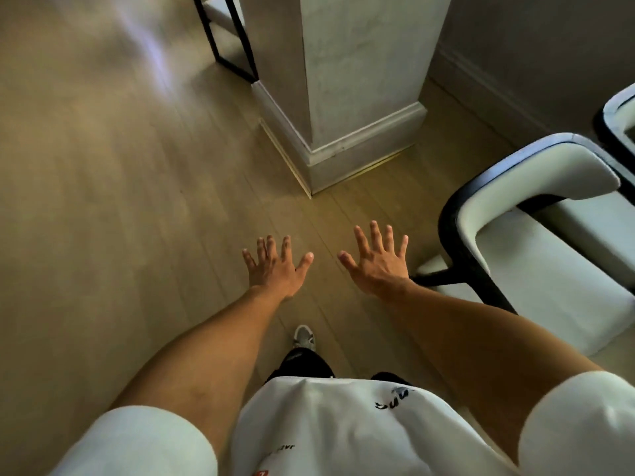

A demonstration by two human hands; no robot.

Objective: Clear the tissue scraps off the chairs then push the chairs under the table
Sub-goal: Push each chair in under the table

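Note:
Both my arms reach forward over the wooden floor, palms down. My left hand has its fingers spread and holds nothing. My right hand is the same, a short way left of a chair. That chair has a black frame, a curved white backrest and a white seat, and stands at the right. No tissue scrap shows on the part of its seat that I can see. A second chair of the same kind pokes in at the right edge. The table is out of view.
A square grey pillar with a white baseboard stands straight ahead. A black metal frame stands behind its left side. A grey wall with skirting runs along the back right. Wooden floor stretches to the left.

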